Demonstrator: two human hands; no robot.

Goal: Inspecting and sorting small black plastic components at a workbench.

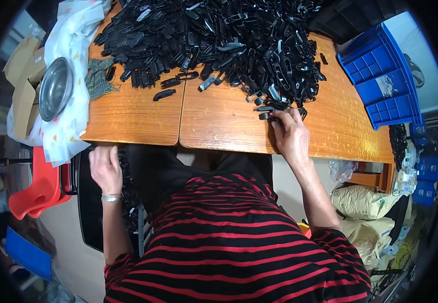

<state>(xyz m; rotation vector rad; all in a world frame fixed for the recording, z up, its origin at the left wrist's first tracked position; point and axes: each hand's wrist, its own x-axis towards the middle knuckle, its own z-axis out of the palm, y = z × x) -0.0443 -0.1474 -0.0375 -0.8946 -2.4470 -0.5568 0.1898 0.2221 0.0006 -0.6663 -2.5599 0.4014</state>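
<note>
My right hand [293,132] reaches over the table to the near edge of a big heap of small black plastic parts [239,45]. Its fingers are closed on a black plastic part at the heap's edge, largely hidden beneath the fingertips. Just left of those fingers lies a small dark rounded part [264,116]. My left hand [106,166] hangs by the table's front edge, back upward, thumb a little apart from loosely bent fingers; nothing shows in it. Below and beside it is a black container [90,217], with more black parts showing near my leg.
Several loose parts, one a curved black piece [165,94], lie before the heap on the wooden table [219,121]. At left are a metal bowl [56,89], patterned sheeting and a green cloth [99,78]. A blue crate [380,78] stands right; a red chair [39,189] lower left.
</note>
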